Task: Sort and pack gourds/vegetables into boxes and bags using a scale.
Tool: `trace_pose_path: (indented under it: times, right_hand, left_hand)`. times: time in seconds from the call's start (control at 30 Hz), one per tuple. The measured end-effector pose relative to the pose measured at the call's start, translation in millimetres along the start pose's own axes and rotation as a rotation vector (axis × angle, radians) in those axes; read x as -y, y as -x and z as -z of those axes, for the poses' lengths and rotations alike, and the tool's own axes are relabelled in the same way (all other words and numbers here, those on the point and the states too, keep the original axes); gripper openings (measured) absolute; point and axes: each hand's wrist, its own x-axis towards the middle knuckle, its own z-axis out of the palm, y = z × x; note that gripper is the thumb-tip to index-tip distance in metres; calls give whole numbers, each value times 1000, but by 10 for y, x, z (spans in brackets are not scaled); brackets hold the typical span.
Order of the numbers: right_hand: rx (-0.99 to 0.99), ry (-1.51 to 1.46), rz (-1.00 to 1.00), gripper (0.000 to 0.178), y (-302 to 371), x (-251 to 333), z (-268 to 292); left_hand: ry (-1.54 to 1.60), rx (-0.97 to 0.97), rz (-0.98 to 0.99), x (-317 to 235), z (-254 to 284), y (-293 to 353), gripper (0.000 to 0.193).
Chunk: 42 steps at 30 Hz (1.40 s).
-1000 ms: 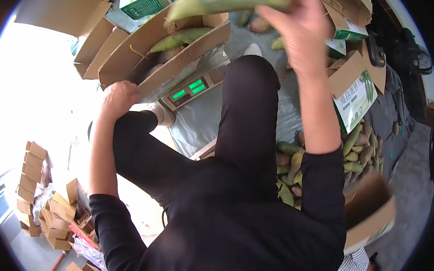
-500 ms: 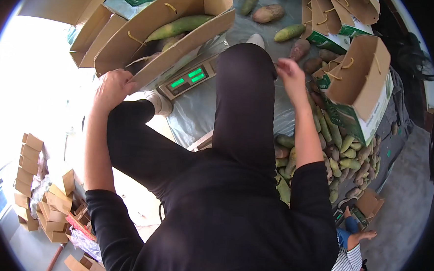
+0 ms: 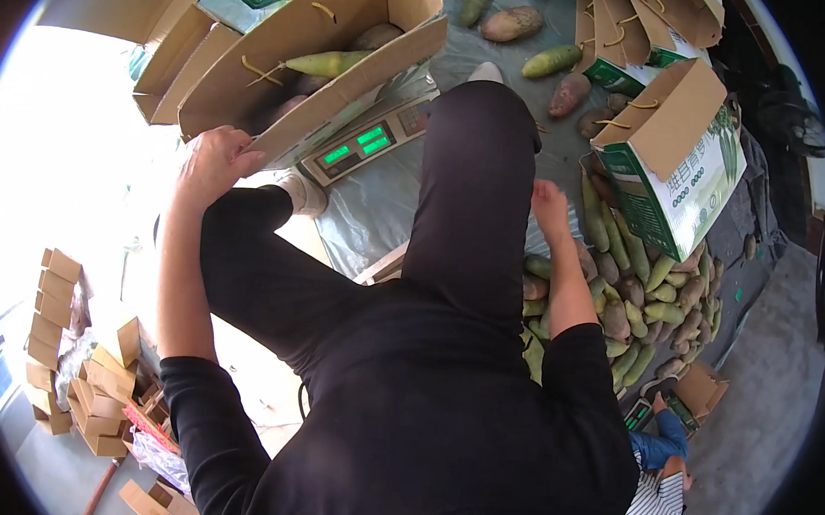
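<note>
An open cardboard box (image 3: pixel 347 91) with yellow rope handles sits at the upper left, on or against a digital scale (image 3: pixel 367 153) with lit green readouts. Inside it lie a green radish (image 3: pixel 334 63), its thin root pointing left, and darker brownish roots partly hidden by the wall. At the box's near left corner, my left hand (image 3: pixel 214 163) has its fingers curled over the edge. My right hand (image 3: pixel 550 209) hangs beside my right knee, fingers curled inward; whatever they hold, if anything, is hidden. It is nearest a pile of green and brownish radishes (image 3: pixel 630 297).
A green-and-white carton (image 3: pixel 678 169) leans by the pile, with more open cartons (image 3: pixel 620 35) behind. Loose radishes (image 3: pixel 551 61) lie on the plastic sheet ahead. Another person (image 3: pixel 656 499) sits at lower right; folded cardboard (image 3: pixel 102 395) is stacked at lower left.
My right hand has drawn back toward me along the knee and its fingers have closed. The radishes in the box lie differently. The green-and-white carton has turned. My left hand stays put.
</note>
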Motion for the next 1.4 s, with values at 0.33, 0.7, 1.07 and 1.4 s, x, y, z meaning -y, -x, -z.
trace_pose_path:
  times: [0.33,0.7,1.07,1.4]
  right_hand:
    - [39,-286,-49,26,-294,-50,-72]
    - [28,-292,-4,25,-419,23,55]
    - [133,242,-55,21,132,-75,50]
    - [310,383,-387,30,963,-945,-29]
  left_hand:
    - [11,-9,4,11,-7,-6,23]
    - [37,-45,-26,15,-27,-22,21]
    - [49,-77,-30,45,39,43,21]
    - [75,-200,-26,101,16,19,21]
